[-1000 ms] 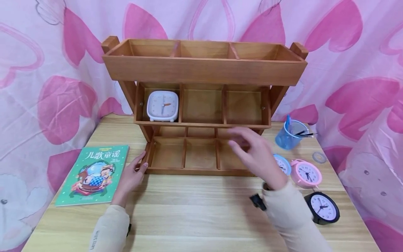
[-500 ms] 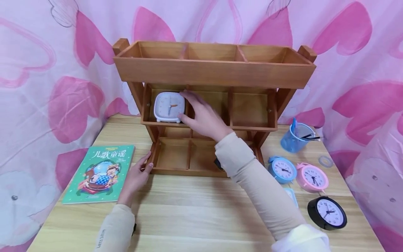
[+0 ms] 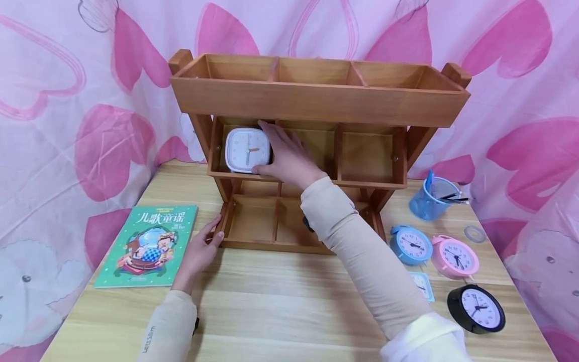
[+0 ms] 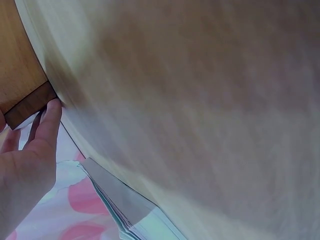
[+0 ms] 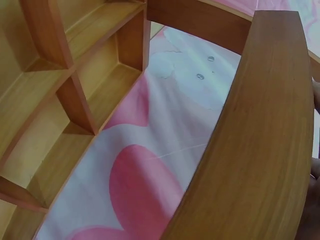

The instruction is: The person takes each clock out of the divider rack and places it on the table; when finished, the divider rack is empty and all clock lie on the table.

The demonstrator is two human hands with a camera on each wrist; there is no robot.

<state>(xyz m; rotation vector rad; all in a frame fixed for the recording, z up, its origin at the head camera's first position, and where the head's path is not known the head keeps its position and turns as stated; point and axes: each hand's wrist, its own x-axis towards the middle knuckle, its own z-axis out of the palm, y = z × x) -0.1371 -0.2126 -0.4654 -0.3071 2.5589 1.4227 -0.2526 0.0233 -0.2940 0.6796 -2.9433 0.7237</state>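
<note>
A white square alarm clock (image 3: 247,150) with an orange hand stands in the left compartment of the middle tier of a brown wooden shelf (image 3: 312,100). My right hand (image 3: 291,160) holds the clock by its right side, thumb at the lower front and fingers at the upper right corner. The shelf's top tier hides most of that hand in the right wrist view. My left hand (image 3: 199,256) touches the outer left side of the bottom tier with extended fingers; the left wrist view shows those fingers (image 4: 49,122) against the shelf's wooden corner (image 4: 32,105).
At the right of the table (image 3: 267,311) are a blue clock (image 3: 410,245), a pink clock (image 3: 455,257), a black clock (image 3: 476,308), a small light-blue square clock (image 3: 422,285), a tape roll (image 3: 475,234) and a blue pen cup (image 3: 429,201). A green book (image 3: 147,246) lies left.
My right hand has reached left from the shelf's right side to the white clock and taken hold of it. The clock now sits slightly deeper behind the ledge. The left hand has stayed against the shelf.
</note>
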